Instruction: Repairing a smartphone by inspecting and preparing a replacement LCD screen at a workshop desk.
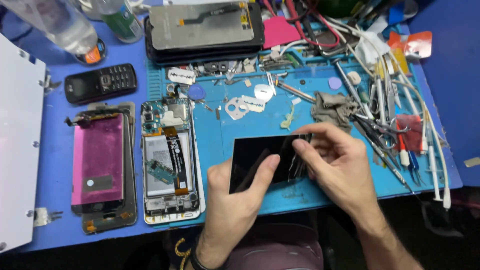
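Black glass phone screen [260, 162] held over the blue mat [220, 135] on the tabletop: left hand [235, 200] grips its lower edge, thumb on top; right hand [337, 160] fingers [305, 150] pinch its right end. Opened phone [170, 160] lies just left.

Left of my grip, an opened white phone [170, 160] lies beside a pink-backed screen panel [99, 165] on the blue table [55, 150]. Beyond them rest a black keypad phone [101, 82] and stacked dark panels [205, 30]. Just past my grip sits a grey crumpled cloth [332, 107]; to its right, tweezers and scissors [385, 130] crowd the blue mat [215, 130].
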